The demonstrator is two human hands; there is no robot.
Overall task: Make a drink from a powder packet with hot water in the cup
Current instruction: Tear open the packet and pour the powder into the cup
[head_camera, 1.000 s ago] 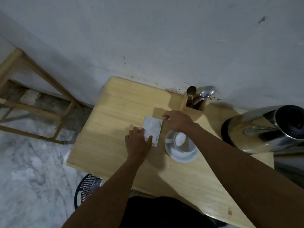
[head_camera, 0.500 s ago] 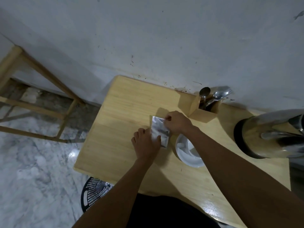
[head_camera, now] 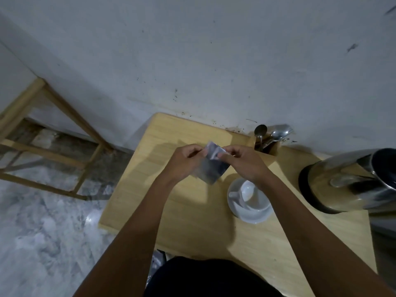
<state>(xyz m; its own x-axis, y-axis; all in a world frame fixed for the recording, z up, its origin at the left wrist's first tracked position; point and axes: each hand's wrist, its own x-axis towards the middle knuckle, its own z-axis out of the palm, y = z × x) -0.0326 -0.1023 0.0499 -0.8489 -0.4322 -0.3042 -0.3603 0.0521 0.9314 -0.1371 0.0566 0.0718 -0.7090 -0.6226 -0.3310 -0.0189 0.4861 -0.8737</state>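
Above the table (head_camera: 192, 211), between both hands, a silvery packet (head_camera: 211, 166), lifted clear of the wood and tilted with one corner pointing down. Pinched at its top edge from either side: left hand (head_camera: 185, 161) closed on the upper left corner, thumb and fingers together on the foil; right hand (head_camera: 244, 161) closed on the upper right corner, fingertips (head_camera: 220, 155) pressed over the glossy face. Top edge of packet too blurred to tell whether torn or sealed. Both forearms bare, reaching in from the bottom of the view, meeting over the middle of the table.

Just below and right of the right hand, a white cup (head_camera: 250, 195) on a white saucer (head_camera: 252, 215), handle turned to the left, inside pale and seemingly dry. Partly under the right wrist, apart from the packet. Farther right, near the table's edge, a steel kettle (head_camera: 347, 181) with a black base and dark lid, well apart from the cup. Behind the right hand, against the wall (head_camera: 192, 61), a small wooden holder (head_camera: 265, 146) with spoons (head_camera: 278, 132) standing in it, bowls up.

Beyond the table to the left, a wooden frame (head_camera: 53, 129) over a marbled floor (head_camera: 42, 232). At the near edge, dark clothing (head_camera: 210, 277) of the person, close against the table.
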